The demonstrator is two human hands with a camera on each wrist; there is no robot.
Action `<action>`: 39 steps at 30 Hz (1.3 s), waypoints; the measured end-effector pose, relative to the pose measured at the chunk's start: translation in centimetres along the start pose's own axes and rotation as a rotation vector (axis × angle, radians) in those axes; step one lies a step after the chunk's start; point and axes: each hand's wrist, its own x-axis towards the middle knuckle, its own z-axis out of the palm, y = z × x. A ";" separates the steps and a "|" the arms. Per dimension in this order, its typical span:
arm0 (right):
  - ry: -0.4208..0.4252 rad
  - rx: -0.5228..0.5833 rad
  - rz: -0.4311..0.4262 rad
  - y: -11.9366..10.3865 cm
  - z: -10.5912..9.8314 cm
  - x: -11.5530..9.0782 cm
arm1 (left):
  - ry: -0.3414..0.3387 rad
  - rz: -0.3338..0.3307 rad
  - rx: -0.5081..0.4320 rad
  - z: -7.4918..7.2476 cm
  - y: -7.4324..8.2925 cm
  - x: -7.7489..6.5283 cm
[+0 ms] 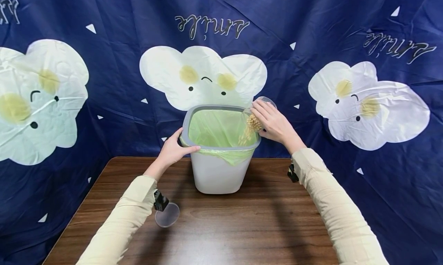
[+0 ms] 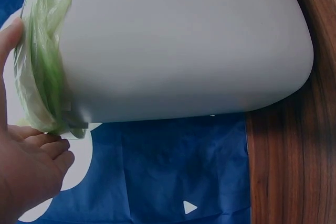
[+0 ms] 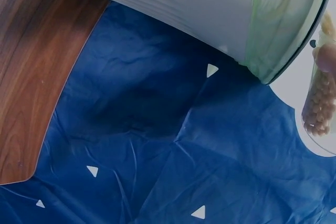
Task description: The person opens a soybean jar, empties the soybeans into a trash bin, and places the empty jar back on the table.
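A white trash can [image 1: 221,174] with a grey rim stands upright on the table, lined with a green plastic bag [image 1: 216,124]. My left hand [image 1: 173,147] holds its left front corner, thumb over the near edge and fingers at the side under the rim. At the right side of the opening, my right hand [image 1: 273,123] grips a clear plastic cup [image 1: 268,100], tipped toward the can. Tan beans [image 1: 253,122] pour from the cup into the bag; more beans [image 3: 319,103] show through its wall in the right wrist view.
A clear round lid or dish [image 1: 167,215] lies on the brown wooden table [image 1: 221,234], near my left forearm. Behind the table hangs a dark blue cloth [image 1: 114,115] with white cloud faces. A small black camera sits on each wrist.
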 end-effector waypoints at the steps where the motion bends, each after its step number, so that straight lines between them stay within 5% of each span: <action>1: 0.001 0.000 -0.004 0.0 0.0 0.0 | 0.000 -0.002 0.001 0.0 0.0 0.0; 39: -0.011 -0.097 -0.016 -1.1 0.4 0.2 | 0.016 0.011 0.007 0.0 0.0 -0.1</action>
